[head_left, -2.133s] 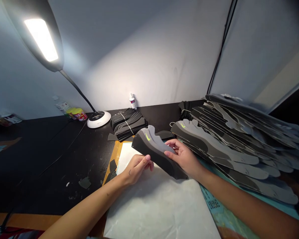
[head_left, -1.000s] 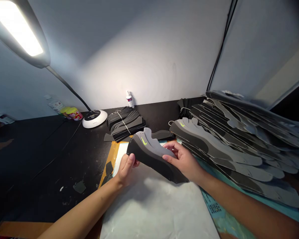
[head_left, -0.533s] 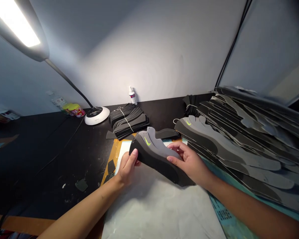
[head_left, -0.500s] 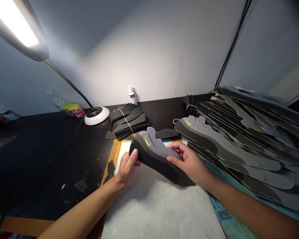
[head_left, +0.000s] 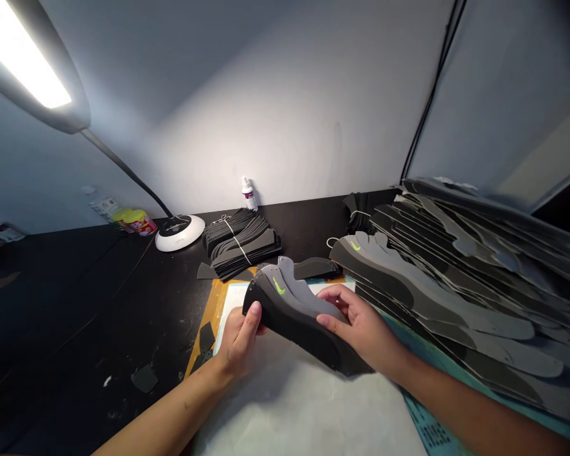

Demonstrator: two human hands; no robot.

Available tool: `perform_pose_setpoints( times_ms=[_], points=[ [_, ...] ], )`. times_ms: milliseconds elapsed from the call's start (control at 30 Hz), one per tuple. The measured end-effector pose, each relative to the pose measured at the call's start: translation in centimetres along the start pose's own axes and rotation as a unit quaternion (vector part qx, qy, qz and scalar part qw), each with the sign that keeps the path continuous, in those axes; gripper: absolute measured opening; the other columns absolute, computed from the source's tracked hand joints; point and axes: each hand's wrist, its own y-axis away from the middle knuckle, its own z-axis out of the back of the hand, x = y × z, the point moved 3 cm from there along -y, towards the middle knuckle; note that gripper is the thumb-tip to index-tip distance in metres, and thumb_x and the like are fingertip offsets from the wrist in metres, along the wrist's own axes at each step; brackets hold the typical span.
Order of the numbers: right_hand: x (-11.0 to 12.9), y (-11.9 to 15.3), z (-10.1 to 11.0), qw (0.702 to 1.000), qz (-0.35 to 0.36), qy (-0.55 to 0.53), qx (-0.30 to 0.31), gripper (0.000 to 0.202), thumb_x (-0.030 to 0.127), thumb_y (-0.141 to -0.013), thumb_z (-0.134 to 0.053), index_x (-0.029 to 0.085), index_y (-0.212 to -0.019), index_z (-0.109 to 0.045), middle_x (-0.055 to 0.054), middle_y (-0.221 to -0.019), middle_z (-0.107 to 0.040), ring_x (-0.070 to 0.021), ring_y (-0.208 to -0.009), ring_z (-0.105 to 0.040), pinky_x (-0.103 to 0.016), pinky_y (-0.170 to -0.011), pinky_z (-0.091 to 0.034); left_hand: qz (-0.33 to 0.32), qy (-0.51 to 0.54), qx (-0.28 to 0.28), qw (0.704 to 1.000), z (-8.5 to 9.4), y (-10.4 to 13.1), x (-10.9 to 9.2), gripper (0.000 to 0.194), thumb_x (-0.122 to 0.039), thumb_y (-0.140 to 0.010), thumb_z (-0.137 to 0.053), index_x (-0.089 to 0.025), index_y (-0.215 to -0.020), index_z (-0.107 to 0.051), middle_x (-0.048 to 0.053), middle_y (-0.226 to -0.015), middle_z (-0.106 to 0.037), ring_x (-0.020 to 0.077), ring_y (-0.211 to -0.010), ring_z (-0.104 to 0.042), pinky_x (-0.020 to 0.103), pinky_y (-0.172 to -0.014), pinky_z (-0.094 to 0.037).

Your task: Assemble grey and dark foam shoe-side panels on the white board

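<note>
Head view: where is the grey shoe piece (head_left: 297,320) held?

"Above the white sheet (head_left: 313,418); whether its lower edge is rested there cannot quite be told. Its nine-o'clock end is pinched by the left hand (head_left: 240,339), its three-o'clock edge by the right hand (head_left: 356,322); each grip is narrow."

"Why so?"

"Presumably so that it is steadied and lit by the lamp (head_left: 28,60) at ten o'clock. Similar pieces (head_left: 470,310) are stacked at three o'clock, seemingly for easy reach."

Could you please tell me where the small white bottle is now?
In the head view, the white bottle is left of centre by the wall, just behind the larger tied bundle.
</note>
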Motion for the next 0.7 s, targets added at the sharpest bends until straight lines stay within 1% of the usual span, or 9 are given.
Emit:
perform_pose_setpoints(
  times_ms=[67, 133, 267, 333, 433, 567, 633, 700],
  points=[
    [0.1, 0.0, 0.0, 1.0, 0.0, 0.001, -0.001, 0.025, 0.038, -0.087, -0.07, 0.028, -0.107, -0.062, -0.004, -0.111, -0.066, -0.0241, -0.107, -0.063, -0.036, -0.089, -0.053, 0.002, 0.01, 0.002, 1.0, 0.0, 0.1, -0.1, 0.065, -0.075, -0.089, -0.05, -0.017, -0.059, -0.048, 0.001, -0.059, -0.045, 0.0138, -0.057, -0.044, 0.025, -0.054, -0.038],
    [0.1, 0.1, 0.0, 1.0, -0.004, 0.001, 0.0, 0.025, 0.037, -0.087, -0.069, 0.027, -0.108, -0.061, -0.004, -0.11, -0.065, -0.0238, -0.108, -0.063, -0.036, -0.091, -0.052, -0.006, 0.025, 0.001, 1.0, -0.1, 0.2, -0.4, 0.061, -0.071, -0.09, -0.053, -0.017, -0.064, -0.051, 0.002, -0.064, -0.047, 0.0147, -0.061, -0.045, 0.025, -0.056, -0.039],
    [0.3, 0.3, -0.1, 1.0, -0.012, 0.016, 0.004, 0.024, 0.036, -0.087, -0.069, 0.026, -0.108, -0.062, -0.003, -0.11, -0.065, -0.0231, -0.109, -0.062, -0.036, -0.093, -0.051, -0.073, 0.033, -0.025, 0.996, 0.2, 0.0, -1.9, 0.046, -0.061, -0.093, -0.055, -0.017, -0.079, -0.06, 0.003, -0.076, -0.054, 0.0184, -0.072, -0.049, 0.026, -0.063, -0.041],
    [0.5, 0.4, -0.2, 0.999, -0.015, 0.029, 0.009, 0.024, 0.034, -0.086, -0.069, 0.026, -0.107, -0.063, -0.003, -0.111, -0.065, -0.0234, -0.111, -0.061, -0.036, -0.094, -0.05, -0.09, 0.023, -0.036, 0.995, 0.4, -0.3, -2.7, 0.04, -0.055, -0.095, -0.056, -0.018, -0.079, -0.061, 0.003, -0.077, -0.053, 0.0184, -0.074, -0.049, 0.026, -0.068, -0.041],
    [0.7, 0.5, -0.3, 0.999, -0.016, 0.035, 0.015, 0.023, 0.034, -0.087, -0.069, 0.026, -0.108, -0.063, -0.003, -0.111, -0.065, -0.0233, -0.112, -0.06, -0.035, -0.094, -0.049, -0.077, 0.013, -0.045, 0.996, 0.5, -0.6, -3.2, 0.038, -0.048, -0.095, -0.059, -0.018, -0.072, -0.056, 0.0, -0.073, -0.048, 0.0164, -0.072, -0.045, 0.025, -0.069, -0.038],
    [0.6, 0.5, -0.3, 0.999, -0.019, 0.029, 0.017, 0.022, 0.033, -0.088, -0.068, 0.027, -0.108, -0.062, -0.002, -0.11, -0.065, -0.022, -0.11, -0.06, -0.034, -0.093, -0.049, -0.062, 0.004, -0.06, 0.996, 0.6, -0.7, -3.2, 0.039, -0.049, -0.094, -0.06, -0.017, -0.071, -0.056, -0.001, -0.071, -0.046, 0.0149, -0.069, -0.04, 0.024, -0.063, -0.034],
    [0.6, 0.6, -0.3, 0.999, -0.022, 0.029, 0.018, 0.022, 0.032, -0.088, -0.067, 0.027, -0.109, -0.062, -0.002, -0.11, -0.065, -0.0218, -0.11, -0.061, -0.033, -0.093, -0.049, -0.059, 0.005, -0.065, 0.996, 0.7, -0.7, -3.2, 0.04, -0.05, -0.092, -0.062, -0.017, -0.07, -0.058, 0.0, -0.07, -0.047, 0.0147, -0.067, -0.04, 0.025, -0.061, -0.034],
    [0.6, 0.7, -0.3, 0.999, -0.023, 0.033, 0.015, 0.021, 0.031, -0.087, -0.068, 0.027, -0.108, -0.063, -0.002, -0.109, -0.066, -0.0219, -0.108, -0.061, -0.034, -0.092, -0.049, -0.059, 0.001, -0.092, 0.994, 0.8, -0.7, -3.3, 0.042, -0.052, -0.089, -0.064, -0.017, -0.066, -0.06, 0.001, -0.068, -0.05, 0.0159, -0.065, -0.044, 0.025, -0.06, -0.038]
  ],
)
